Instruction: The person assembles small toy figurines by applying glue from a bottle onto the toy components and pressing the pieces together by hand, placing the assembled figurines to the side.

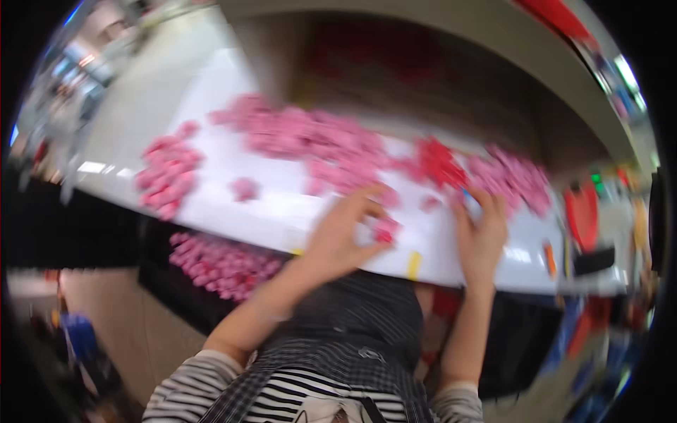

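Between the thumb and fingers of my left hand (340,229) is a small pink-red piece (386,230), held just above the near part of the white tabletop (282,218). My right hand (485,236) is closed at the near side of a pile of red pieces (438,163). Something small and bluish shows at its fingertips, too blurred to name. Beyond my left hand spreads a broad heap of pink pieces (310,137), and more lilac-pink pieces (511,176) lie beyond my right. Motion blur hides the pieces' exact kind.
At the left of the table is a separate cluster of pink pieces (168,173). Below the table edge, a black container (159,264) holds many pink pieces. An orange object (549,259) and a red tool-like object (582,215) lie at the right. Yellow tape (415,265) marks the near edge.
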The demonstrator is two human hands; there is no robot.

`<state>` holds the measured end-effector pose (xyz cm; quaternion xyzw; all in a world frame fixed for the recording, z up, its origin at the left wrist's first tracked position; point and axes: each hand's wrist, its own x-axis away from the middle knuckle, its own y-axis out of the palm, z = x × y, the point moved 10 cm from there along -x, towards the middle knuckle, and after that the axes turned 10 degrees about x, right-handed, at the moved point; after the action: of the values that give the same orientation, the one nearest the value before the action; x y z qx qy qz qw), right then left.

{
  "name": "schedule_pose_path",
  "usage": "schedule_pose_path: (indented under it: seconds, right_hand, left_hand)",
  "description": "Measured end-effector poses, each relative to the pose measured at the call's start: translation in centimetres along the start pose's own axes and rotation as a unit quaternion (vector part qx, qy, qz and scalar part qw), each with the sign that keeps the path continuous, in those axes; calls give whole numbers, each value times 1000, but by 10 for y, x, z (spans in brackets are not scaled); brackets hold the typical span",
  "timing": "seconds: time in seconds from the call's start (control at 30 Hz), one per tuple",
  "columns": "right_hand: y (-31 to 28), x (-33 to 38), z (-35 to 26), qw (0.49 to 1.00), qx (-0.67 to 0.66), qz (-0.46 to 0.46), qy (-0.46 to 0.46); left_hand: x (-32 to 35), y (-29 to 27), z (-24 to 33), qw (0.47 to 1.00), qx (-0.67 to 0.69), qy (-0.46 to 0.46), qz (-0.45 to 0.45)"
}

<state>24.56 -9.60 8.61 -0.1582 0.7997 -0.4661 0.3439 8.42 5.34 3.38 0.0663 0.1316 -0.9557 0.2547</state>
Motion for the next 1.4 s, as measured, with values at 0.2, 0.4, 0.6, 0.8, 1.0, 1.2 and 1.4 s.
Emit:
schedule_pose_path:
  seconds: [0.2, 0.4, 0.6, 0.8, 1.0, 1.2, 1.4]
  right_hand:
    - [-5, 23, 10, 999, 28, -32, 0]
    - [13, 51, 1, 992, -68, -53, -93]
    - [-8, 62, 7, 982, -131, -72, -118]
    - [-16, 66, -1, 996, -42, -66, -36]
    - [12, 46, -16, 984, -150, -82, -58]
    - [31, 44, -33, 947, -300, -114, 8]
    - [33, 43, -54, 935, -305, -137, -121]
  left_hand:
    - [-3, 25, 9, 998, 11, 49, -41]
    - [1, 8, 11, 999, 6, 46, -5]
    - [0, 15, 9, 998, -2, 53, -20]
    - [1, 19, 15, 996, -6, 80, -26]
    - [-2, 2, 1, 998, -40, 46, -6]
    - [-7, 7, 3, 999, -27, 37, -2]
    - [-3, 14, 4, 999, -21, 38, -10]
